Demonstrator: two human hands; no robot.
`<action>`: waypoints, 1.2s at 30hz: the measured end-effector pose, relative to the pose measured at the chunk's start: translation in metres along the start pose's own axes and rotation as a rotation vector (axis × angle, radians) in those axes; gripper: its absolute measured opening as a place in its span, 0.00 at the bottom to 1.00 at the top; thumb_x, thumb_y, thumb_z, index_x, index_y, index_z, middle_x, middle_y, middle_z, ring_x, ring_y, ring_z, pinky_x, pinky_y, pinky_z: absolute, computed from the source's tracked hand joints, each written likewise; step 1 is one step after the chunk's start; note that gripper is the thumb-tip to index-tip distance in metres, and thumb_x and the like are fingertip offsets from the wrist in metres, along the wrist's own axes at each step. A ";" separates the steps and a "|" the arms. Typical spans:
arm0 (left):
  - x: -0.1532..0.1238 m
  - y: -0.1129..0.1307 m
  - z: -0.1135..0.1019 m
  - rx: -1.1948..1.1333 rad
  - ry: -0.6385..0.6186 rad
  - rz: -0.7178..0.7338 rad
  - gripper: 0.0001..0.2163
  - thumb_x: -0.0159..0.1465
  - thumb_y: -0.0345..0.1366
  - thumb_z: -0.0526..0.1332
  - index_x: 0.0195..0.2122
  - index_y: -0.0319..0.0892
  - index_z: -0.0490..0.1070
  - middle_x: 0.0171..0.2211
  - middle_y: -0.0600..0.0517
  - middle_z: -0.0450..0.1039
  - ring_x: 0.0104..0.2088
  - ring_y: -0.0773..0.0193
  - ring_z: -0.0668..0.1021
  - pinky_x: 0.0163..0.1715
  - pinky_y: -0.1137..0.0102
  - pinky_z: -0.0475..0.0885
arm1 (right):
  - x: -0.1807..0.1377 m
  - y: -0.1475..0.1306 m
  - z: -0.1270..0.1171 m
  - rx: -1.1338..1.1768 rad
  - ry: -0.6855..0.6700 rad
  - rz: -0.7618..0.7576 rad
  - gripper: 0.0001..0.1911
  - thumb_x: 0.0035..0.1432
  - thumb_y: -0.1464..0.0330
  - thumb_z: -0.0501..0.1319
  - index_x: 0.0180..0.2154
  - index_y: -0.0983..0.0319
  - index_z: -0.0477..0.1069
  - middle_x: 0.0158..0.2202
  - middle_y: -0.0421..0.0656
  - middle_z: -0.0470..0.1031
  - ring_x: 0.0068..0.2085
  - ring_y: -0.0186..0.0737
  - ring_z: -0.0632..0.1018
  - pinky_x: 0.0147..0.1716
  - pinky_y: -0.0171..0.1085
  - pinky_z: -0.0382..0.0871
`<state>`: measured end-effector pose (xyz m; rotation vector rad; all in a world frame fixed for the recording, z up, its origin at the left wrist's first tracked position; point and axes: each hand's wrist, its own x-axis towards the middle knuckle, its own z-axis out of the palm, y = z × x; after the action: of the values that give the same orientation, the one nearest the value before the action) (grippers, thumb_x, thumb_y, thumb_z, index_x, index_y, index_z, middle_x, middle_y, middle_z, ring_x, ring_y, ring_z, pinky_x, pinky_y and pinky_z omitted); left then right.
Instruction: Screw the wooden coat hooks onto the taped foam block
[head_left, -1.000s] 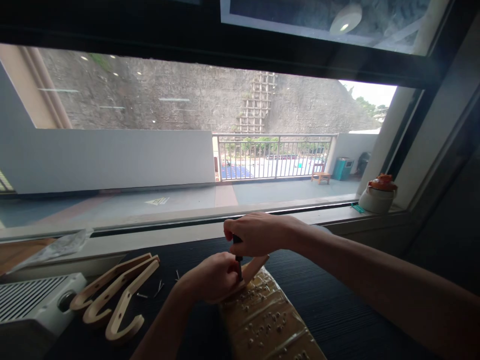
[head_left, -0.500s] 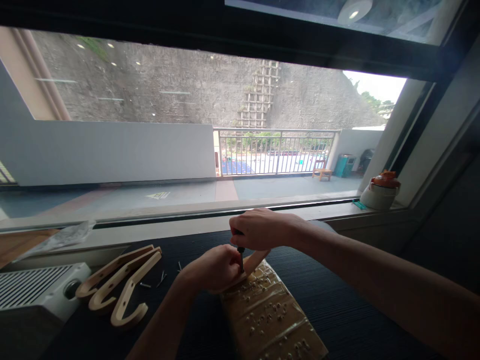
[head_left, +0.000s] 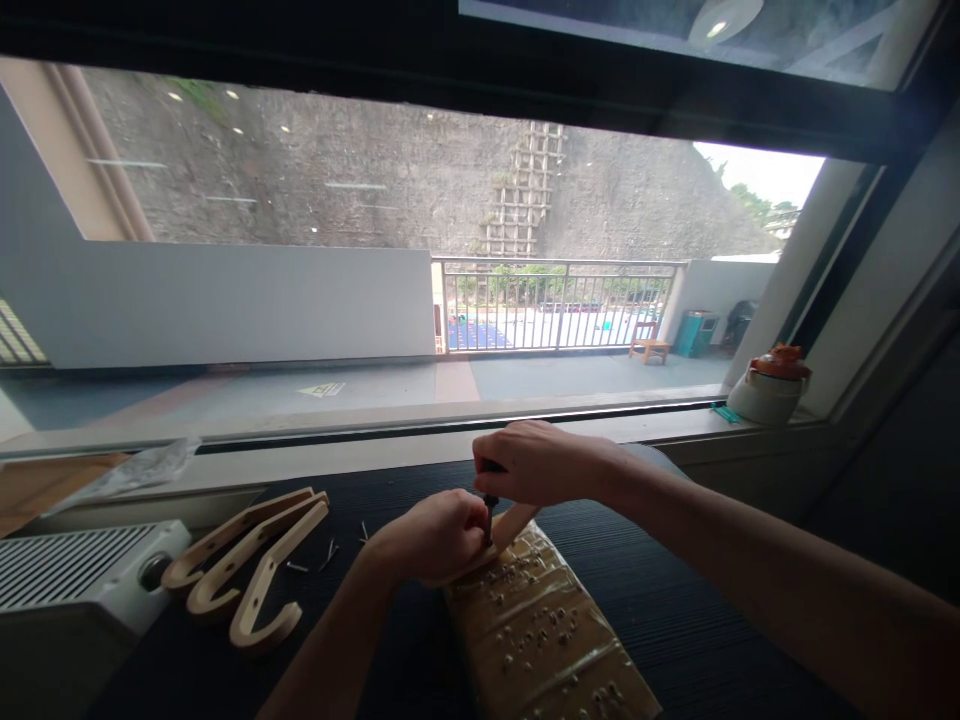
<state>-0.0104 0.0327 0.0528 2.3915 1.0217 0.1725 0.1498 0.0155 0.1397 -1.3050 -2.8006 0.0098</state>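
Screwdriver handle hidden in closed right hand; left hand fingers clamp half-covered wooden hook

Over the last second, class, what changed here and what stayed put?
Nothing visibly moved, was taken or let go; only the camera drifted. The right hand still grips the screwdriver upright on the wooden hook, which the left hand pins to the taped block. Three spare hooks lie unmoved.

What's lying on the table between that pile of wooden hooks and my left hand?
A few loose screws lie scattered on the dark table between the stacked hooks and the left hand, seen in the head view.
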 end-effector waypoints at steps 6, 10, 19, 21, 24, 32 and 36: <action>0.001 -0.001 0.001 0.021 0.017 0.005 0.12 0.57 0.34 0.50 0.28 0.42 0.74 0.25 0.53 0.72 0.25 0.67 0.69 0.22 0.73 0.58 | -0.002 0.000 -0.013 0.014 -0.067 0.002 0.15 0.53 0.59 0.52 0.34 0.60 0.72 0.26 0.40 0.73 0.24 0.33 0.66 0.22 0.32 0.52; 0.001 -0.002 0.002 0.022 0.016 0.000 0.12 0.56 0.34 0.51 0.26 0.41 0.74 0.22 0.53 0.71 0.23 0.68 0.67 0.20 0.73 0.56 | -0.001 0.000 -0.012 0.028 -0.061 -0.047 0.11 0.53 0.64 0.52 0.33 0.60 0.71 0.27 0.39 0.73 0.25 0.32 0.67 0.23 0.32 0.53; 0.001 -0.001 0.004 0.044 0.065 -0.035 0.08 0.53 0.32 0.51 0.19 0.40 0.66 0.19 0.54 0.68 0.21 0.70 0.67 0.19 0.74 0.54 | 0.001 -0.004 0.004 -0.039 0.043 0.010 0.12 0.56 0.63 0.50 0.33 0.61 0.69 0.29 0.42 0.74 0.28 0.34 0.70 0.23 0.33 0.51; 0.000 -0.002 0.005 0.049 0.080 -0.034 0.08 0.53 0.32 0.51 0.19 0.40 0.65 0.19 0.54 0.68 0.21 0.70 0.66 0.19 0.74 0.54 | 0.001 -0.004 0.008 -0.052 0.073 0.035 0.12 0.57 0.63 0.49 0.33 0.61 0.69 0.28 0.42 0.74 0.27 0.34 0.70 0.23 0.34 0.50; 0.000 -0.002 0.006 0.057 0.091 -0.033 0.08 0.53 0.32 0.51 0.19 0.40 0.64 0.19 0.54 0.68 0.21 0.70 0.65 0.19 0.75 0.55 | 0.001 -0.005 0.011 -0.044 0.105 0.064 0.12 0.57 0.62 0.49 0.33 0.60 0.68 0.26 0.41 0.73 0.25 0.34 0.69 0.22 0.34 0.49; 0.000 0.000 0.004 0.100 0.108 -0.050 0.07 0.51 0.32 0.54 0.23 0.40 0.70 0.21 0.53 0.70 0.22 0.69 0.67 0.20 0.75 0.57 | -0.009 -0.009 0.013 0.064 0.167 0.134 0.09 0.56 0.64 0.51 0.34 0.60 0.66 0.27 0.40 0.73 0.27 0.34 0.69 0.24 0.34 0.50; 0.000 0.002 0.008 0.110 0.125 -0.063 0.07 0.51 0.35 0.55 0.23 0.41 0.72 0.20 0.54 0.70 0.20 0.70 0.65 0.18 0.75 0.57 | -0.013 -0.009 0.025 0.138 0.297 0.199 0.08 0.57 0.65 0.51 0.34 0.60 0.66 0.27 0.40 0.73 0.28 0.35 0.70 0.26 0.35 0.52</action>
<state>-0.0068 0.0284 0.0471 2.4693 1.1904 0.2524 0.1499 0.0003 0.1148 -1.4140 -2.3740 0.0156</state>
